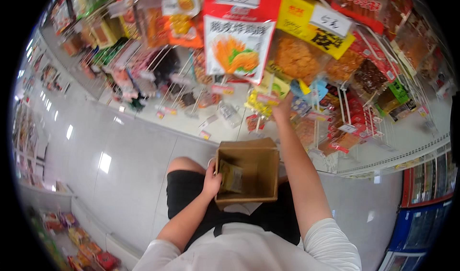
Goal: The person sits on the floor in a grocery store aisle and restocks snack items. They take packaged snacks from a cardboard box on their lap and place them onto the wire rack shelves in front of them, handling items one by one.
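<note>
My left hand (212, 180) grips the left edge of an open cardboard box (248, 198) that rests over my lap. Inside the box, against its left wall, lies a clear plastic packet (231, 177) with yellowish contents. My right hand (283, 107) reaches up among the hanging snack packets on the shelf display. It is at the right side of a yellow snack packet (262, 104); its fingertips are partly hidden, so whether it grips the packet cannot be told. Above hangs a large red and white snack bag (239, 37), beside a yellow-topped packet of fried food (297, 57).
Wire display hooks (345, 105) with packets stick out on both sides of my right arm. A white shelf base (230, 129) holds a clear packet (229, 113). Grey floor tiles (133, 156) lie left, a lower display (107, 231) bottom left, and glass-fronted coolers (420, 224) right.
</note>
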Action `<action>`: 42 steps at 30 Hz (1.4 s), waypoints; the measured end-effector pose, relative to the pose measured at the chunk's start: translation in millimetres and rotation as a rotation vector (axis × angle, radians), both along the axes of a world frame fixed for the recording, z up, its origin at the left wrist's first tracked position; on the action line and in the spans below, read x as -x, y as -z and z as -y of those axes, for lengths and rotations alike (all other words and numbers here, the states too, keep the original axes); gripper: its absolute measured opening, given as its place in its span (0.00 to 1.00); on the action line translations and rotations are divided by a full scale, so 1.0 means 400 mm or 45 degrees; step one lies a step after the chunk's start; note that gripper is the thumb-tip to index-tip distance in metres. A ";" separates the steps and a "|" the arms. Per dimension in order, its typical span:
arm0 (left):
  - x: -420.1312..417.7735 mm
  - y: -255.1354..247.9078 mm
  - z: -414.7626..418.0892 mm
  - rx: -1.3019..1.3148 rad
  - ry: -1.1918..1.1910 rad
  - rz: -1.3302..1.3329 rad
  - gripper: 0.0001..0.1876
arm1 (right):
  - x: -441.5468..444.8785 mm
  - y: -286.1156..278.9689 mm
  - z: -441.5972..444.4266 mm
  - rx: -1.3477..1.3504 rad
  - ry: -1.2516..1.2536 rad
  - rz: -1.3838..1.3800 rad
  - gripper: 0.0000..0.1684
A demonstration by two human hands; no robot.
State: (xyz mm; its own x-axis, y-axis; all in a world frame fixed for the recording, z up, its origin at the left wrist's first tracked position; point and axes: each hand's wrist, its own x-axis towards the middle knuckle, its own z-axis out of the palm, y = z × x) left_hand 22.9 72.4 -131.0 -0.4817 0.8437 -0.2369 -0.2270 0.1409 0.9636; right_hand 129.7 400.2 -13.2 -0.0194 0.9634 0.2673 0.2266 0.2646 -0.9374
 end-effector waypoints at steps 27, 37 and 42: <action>0.019 -0.197 0.155 0.004 0.370 0.148 0.42 | 0.008 0.278 0.607 -0.094 -1.577 1.870 0.18; 0.032 -0.188 0.188 -0.020 0.315 -0.102 0.40 | 0.036 0.433 0.681 0.146 -1.051 1.919 0.34; 0.036 -0.178 0.182 0.044 0.286 -0.145 0.40 | 0.033 0.380 0.628 0.596 -1.203 1.806 0.29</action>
